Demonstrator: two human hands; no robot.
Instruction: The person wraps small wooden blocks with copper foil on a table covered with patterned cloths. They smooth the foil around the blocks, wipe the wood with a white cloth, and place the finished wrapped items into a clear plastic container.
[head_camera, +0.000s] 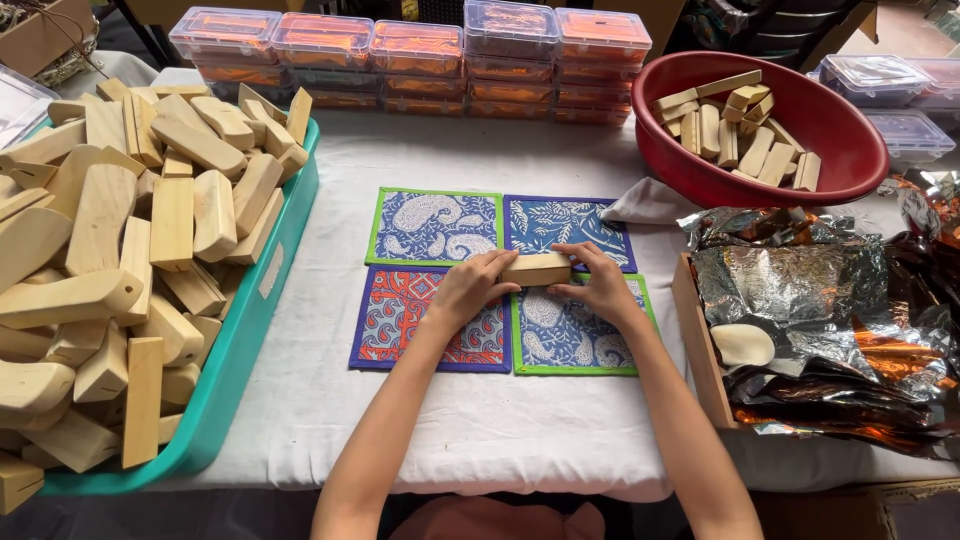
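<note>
Head view. A pale wooden block (537, 268) is held lengthwise between both hands over the middle of a set of four printed cloth mats (500, 281), which are laid edge to edge in a square on the white-covered table (480, 430). The left hand (472, 287) is closed on the block's left end, fingers curled over the top; the right hand (600, 285) is closed on its right end — a two-ended grasp that appears to keep the piece level and steady. Whether the block rests on the mats or is held just above them cannot be told.

Relative to the mats:
- To the left, a teal tray (262, 300) is heaped with similar wooden pieces (120, 250), within reach of the left hand.
- Behind and to the right, a red bowl (850, 150) holds a smaller lot of wooden blocks (735, 130), kept apart from the tray's heap.
- Directly behind, a row of stacked clear lidded boxes (415, 60) with orange contents is set along the far edge.
- To the right, a shallow wooden box (695, 330) carries crumpled foil sheets (800, 290) and one pale oval piece (742, 345).

The mats appear to serve as a padded working surface — a judgement only.
</note>
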